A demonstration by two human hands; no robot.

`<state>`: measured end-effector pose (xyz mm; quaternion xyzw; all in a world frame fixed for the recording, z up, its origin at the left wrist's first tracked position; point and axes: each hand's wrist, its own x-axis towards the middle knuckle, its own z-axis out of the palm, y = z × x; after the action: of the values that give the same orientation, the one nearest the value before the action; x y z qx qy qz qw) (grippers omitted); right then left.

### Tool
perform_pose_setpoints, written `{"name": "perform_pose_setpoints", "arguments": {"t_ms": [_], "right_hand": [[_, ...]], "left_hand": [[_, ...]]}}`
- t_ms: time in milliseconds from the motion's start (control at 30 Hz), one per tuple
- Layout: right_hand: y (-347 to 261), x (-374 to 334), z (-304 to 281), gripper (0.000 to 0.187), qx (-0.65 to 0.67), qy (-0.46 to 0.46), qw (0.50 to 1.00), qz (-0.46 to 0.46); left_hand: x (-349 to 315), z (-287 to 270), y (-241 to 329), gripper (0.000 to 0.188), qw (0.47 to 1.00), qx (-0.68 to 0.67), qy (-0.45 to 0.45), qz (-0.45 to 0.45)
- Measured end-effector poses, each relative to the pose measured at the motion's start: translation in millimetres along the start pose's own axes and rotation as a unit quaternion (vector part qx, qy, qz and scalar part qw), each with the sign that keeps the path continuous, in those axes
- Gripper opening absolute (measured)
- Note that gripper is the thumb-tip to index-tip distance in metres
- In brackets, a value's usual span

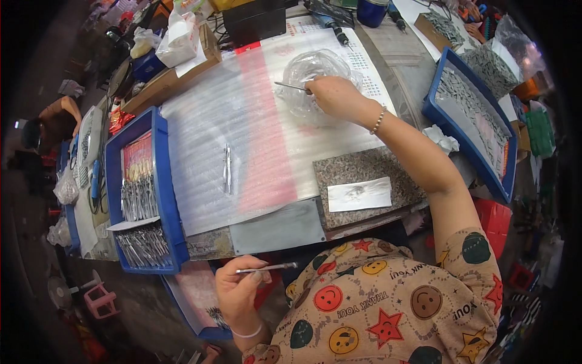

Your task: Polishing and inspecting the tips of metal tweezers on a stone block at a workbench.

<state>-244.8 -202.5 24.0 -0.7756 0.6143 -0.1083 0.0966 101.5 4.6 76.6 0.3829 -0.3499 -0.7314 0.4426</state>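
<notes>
Right hand (332,96): clamped on a thin silver metal tool (290,86), resting on a crumpled clear plastic bag (315,73) near the desk's (276,227) far edge. Left hand (239,285): closed on a slim silver metal pick (270,267), held just off the desk's near edge.

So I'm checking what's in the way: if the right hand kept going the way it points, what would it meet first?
The right hand points left with a thin metal tool over the clear plastic bag; it would probably meet the bag's crumpled plastic first, though depth is unclear.
</notes>
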Motion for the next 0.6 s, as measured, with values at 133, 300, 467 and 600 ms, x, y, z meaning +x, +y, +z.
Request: {"name": "perform_pose_setpoints", "arguments": {"t_ms": [133, 300, 467, 600], "right_hand": [[2, 8, 12, 0.019, -0.011, -0.003, 1.0, 0.004], [6, 15, 8, 0.014, -0.053, -0.016, 0.998, -0.008], [3, 4, -13, 0.012, -0.095, 0.008, 0.995, -0.041], [-2, -18, -38, 0.01, -0.12, 0.048, 0.992, -0.016]], "left_hand": [[2, 7, -10, 0.018, 0.999, 0.028, 0.024, 0.026], [12, 12, -13, 0.015, 0.994, 0.076, 0.036, 0.065], [16, 6, -20, 0.02, 0.995, 0.075, 0.018, 0.064], [24, 20, -24, 0.022, 0.998, 0.025, 0.032, 0.045]]}}
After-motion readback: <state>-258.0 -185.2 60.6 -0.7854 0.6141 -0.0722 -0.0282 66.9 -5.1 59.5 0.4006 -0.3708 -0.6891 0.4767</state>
